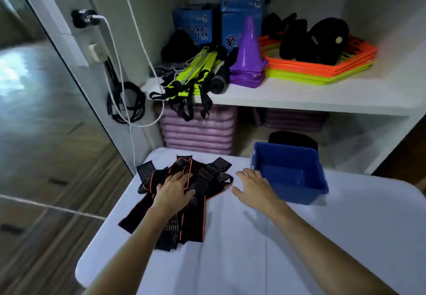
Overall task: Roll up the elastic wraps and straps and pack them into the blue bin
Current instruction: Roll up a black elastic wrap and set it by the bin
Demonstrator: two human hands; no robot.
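A loose pile of black elastic wraps (202,179) with orange edging and grey stripes lies flat on the white table (299,237), at its far left. My left hand (175,191) rests on top of the pile, fingers spread, gripping nothing. Just right of the pile, my right hand (253,189) hovers over bare table with fingers apart. The blue bin (299,193) stands right beside that hand at the table's far edge. I see nothing inside the bin.
Behind the table is a white shelf (299,96) with purple cones (247,61), orange and yellow hexagon rings (322,68), yellow-green straps (196,71) and blue boxes (193,27). Pink mats (198,131) are stacked below. Cables (124,105) hang at left beside a glass panel.
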